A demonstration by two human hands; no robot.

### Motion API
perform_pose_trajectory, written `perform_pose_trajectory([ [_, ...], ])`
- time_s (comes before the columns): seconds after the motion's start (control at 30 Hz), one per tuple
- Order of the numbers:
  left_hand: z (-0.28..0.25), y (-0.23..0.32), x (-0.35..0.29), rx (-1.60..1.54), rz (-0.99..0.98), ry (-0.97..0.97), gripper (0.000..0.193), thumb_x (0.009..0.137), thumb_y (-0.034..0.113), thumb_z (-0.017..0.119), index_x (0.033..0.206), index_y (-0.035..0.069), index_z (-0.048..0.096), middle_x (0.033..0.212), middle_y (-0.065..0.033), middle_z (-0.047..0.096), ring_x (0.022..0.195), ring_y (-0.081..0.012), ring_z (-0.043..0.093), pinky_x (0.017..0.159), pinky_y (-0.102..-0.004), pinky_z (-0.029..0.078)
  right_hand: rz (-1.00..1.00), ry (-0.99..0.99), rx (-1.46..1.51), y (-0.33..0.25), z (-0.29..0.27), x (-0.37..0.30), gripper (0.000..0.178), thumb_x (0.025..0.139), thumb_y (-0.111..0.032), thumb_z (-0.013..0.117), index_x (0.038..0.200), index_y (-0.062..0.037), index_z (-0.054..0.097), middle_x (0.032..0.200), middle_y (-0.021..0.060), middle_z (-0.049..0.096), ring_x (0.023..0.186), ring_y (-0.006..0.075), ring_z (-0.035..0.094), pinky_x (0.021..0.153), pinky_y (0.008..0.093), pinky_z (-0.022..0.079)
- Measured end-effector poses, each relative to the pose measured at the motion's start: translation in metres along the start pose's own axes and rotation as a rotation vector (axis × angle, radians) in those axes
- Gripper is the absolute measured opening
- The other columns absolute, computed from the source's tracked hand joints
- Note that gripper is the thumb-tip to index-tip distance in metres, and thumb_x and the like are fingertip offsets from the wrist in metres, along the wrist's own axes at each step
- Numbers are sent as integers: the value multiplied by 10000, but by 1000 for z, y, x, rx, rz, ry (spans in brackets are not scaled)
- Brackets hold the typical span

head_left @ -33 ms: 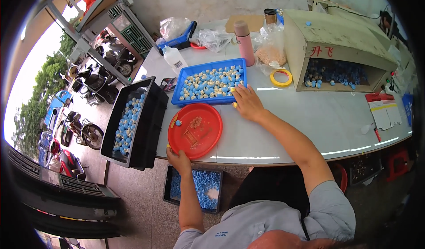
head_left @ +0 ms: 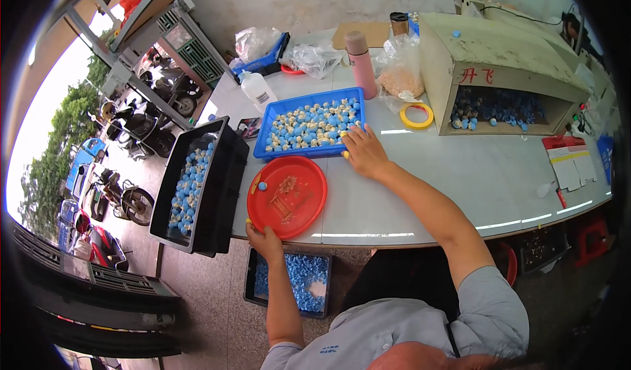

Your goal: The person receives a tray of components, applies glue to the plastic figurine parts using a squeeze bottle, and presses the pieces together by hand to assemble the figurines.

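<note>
The bench [head_left: 394, 192] tilts and drifts only slightly against the earlier view, and since everything on it slips by about as much, I take that as the head moving rather than the things. At its right stands the beige box [head_left: 506, 31], unshifted, with blue pieces inside. On the left the black bin [head_left: 230, 166] holds many blue and cream balls, with no change of level that I can make out. The blue tray [head_left: 309, 150], spread with loose blue-and-cream balls [head_left: 309, 123], lies at the middle of the bench, and the red plate [head_left: 305, 186] sits just in front of it near the bench's edge, perhaps nudged a trace toward the person. The left hand [head_left: 266, 244] appears clamped on the plate's near-left rim, though the fingers are partly hidden. The right hand [head_left: 365, 153] remains at the tray's near-right corner, covered tips of thumb and finger apart; whether it pinches the rim or a ball, I cannot tell. One single ball [head_left: 263, 186] sits toward the plate's left side, beside pale crumbs [head_left: 287, 184], just as before. With no ball visibly carried across, the work in hand seems to stand at the same point.
</note>
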State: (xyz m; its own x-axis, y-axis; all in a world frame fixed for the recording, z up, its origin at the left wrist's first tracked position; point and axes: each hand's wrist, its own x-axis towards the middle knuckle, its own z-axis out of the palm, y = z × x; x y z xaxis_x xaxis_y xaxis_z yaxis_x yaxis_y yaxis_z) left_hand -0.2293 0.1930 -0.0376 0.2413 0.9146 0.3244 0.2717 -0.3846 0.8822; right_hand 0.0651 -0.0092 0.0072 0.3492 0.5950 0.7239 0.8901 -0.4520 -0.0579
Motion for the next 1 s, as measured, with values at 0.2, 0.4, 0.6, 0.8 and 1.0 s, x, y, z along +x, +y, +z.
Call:
perform_pose_trajectory([
  [0.2,-13,4,9,-110,-74,51,526,810,9,507,1318,-102,425,1274,-226,511,1186,-300,505,1056,-377,371,-43,-175,-40,1,4,-7,230,865,-192,579,1048,-59,620,919,60,658,967,222,603,1056,495,359],
  [0.4,-19,6,14,-133,-98,55,498,811,1,493,1295,-103,437,1221,-188,540,1150,-268,525,1038,-353,377,-20,-130,-64,5,-18,-24,217,866,-198,609,1031,-59,632,886,60,653,936,218,599,1030,480,392],
  [0.6,-20,-4,29,-201,-91,73,489,802,-8,498,1279,-103,450,1194,-172,556,1132,-251,539,1025,-332,387,-19,-74,-56,21,-22,-22,260,827,-218,669,1019,-49,625,907,71,653,1053,235,594,1023,448,410],
  [0.8,-25,-13,33,-143,-110,94,507,810,-10,505,1303,-109,441,1249,-192,544,1168,-255,533,1041,-325,382,-60,-65,-69,23,-16,-23,261,849,-225,658,1033,-42,628,956,82,662,1103,259,582,1029,458,412],
  [1.0,-21,-14,30,-190,-96,81,534,827,0,511,1338,-118,412,1295,-208,529,1179,-268,537,1028,-327,404,-20,-40,-78,29,-21,-20,291,848,-243,663,1062,-50,624,984,101,654,1114,271,579,1030,451,409],
])
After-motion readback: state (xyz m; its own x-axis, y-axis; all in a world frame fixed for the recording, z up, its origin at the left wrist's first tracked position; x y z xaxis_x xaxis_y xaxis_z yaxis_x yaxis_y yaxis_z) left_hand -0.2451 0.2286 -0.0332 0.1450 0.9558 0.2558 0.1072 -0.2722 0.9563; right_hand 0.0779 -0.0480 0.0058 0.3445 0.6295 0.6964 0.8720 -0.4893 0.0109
